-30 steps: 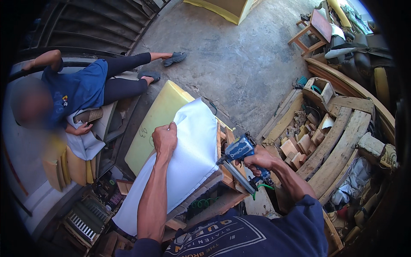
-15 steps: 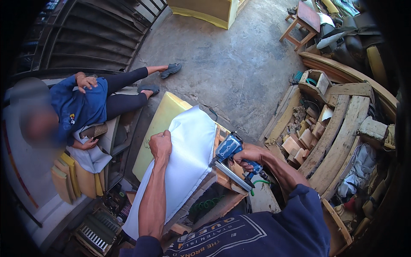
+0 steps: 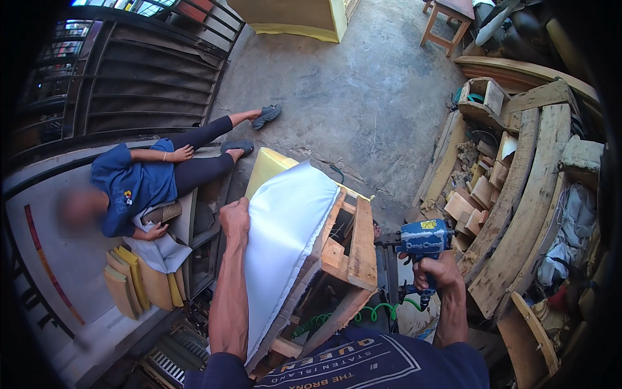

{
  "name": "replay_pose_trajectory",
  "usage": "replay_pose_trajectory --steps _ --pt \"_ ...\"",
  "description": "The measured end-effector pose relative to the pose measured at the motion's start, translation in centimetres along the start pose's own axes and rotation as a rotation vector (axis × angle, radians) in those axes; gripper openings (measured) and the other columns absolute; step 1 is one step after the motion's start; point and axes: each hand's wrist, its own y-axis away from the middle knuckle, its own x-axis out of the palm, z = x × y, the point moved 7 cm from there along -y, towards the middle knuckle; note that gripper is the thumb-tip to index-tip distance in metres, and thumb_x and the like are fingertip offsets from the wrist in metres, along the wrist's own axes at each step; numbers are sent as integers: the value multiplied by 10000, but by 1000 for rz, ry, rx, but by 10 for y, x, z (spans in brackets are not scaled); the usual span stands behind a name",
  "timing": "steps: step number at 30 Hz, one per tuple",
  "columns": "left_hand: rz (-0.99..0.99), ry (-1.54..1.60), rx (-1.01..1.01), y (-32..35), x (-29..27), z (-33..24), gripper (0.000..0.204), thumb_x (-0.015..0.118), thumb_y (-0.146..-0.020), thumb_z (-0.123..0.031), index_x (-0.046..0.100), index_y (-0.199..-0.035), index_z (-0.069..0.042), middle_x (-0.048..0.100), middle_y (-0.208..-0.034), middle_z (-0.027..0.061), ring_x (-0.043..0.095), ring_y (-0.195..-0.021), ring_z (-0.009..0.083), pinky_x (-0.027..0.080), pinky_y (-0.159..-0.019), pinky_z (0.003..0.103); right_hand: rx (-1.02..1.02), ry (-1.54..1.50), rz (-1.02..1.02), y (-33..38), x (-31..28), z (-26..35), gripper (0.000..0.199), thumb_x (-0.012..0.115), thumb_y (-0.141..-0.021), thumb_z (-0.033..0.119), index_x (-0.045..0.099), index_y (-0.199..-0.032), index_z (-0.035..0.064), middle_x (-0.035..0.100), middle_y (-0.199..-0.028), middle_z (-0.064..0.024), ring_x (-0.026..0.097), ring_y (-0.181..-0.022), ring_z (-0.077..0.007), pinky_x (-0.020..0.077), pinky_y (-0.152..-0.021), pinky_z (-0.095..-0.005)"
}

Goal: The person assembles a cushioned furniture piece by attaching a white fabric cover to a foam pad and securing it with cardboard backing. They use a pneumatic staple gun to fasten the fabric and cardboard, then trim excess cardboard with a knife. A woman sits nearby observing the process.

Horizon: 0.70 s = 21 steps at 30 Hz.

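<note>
A wooden frame [image 3: 355, 241] stands before me, its left side covered in white fabric [image 3: 285, 227] over yellow foam [image 3: 264, 170]. My left hand [image 3: 236, 219] presses on the fabric's left edge, fingers closed over it. My right hand [image 3: 435, 271] grips a blue pneumatic staple gun [image 3: 418, 241] held to the right of the frame, apart from the fabric. A green coiled air hose [image 3: 353, 314] runs from the gun under the frame.
A person in a blue shirt [image 3: 139, 188] sits at the left beside yellow foam pieces [image 3: 133, 282]. Curved wooden planks [image 3: 525, 207] and wood offcuts [image 3: 476, 191] pile at the right. A metal gate [image 3: 129, 71] stands at the back left, a wooden stool [image 3: 447, 23] on the concrete floor.
The staple gun has moved right, away from the fabric's edge. My left hand slid lower along the fabric. The seated person lowered an arm to the lap.
</note>
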Motion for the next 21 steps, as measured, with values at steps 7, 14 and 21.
replay_pose_trajectory --steps 7,14,21 --pt "-292 -292 375 41 -23 -42 320 606 -945 -283 670 -989 27 658 -954 166 624 -966 363 467 -888 483 -106 -32 44 64 22 -58 382 553 -837 19 666 -1189 -75 578 -604 -45 571 -473 -135 487 -477 -301" --pt "845 625 527 299 26 -37 393 521 -1109 -401 566 -1238 -33 653 -1135 97 634 -1000 185 509 -920 342 -373 -310 98 134 56 -118 447 576 -856 80 636 -1272 -74 560 -610 -58 562 -501 -160 501 -527 -341" --pt "1238 482 565 438 15 46 530 646 -985 -574 600 -1084 -55 642 -798 9 639 -666 127 505 -578 280 -719 212 -106 197 86 -204 448 679 -956 289 648 -1322 32 676 -819 -102 685 -819 -221 559 -801 -371"
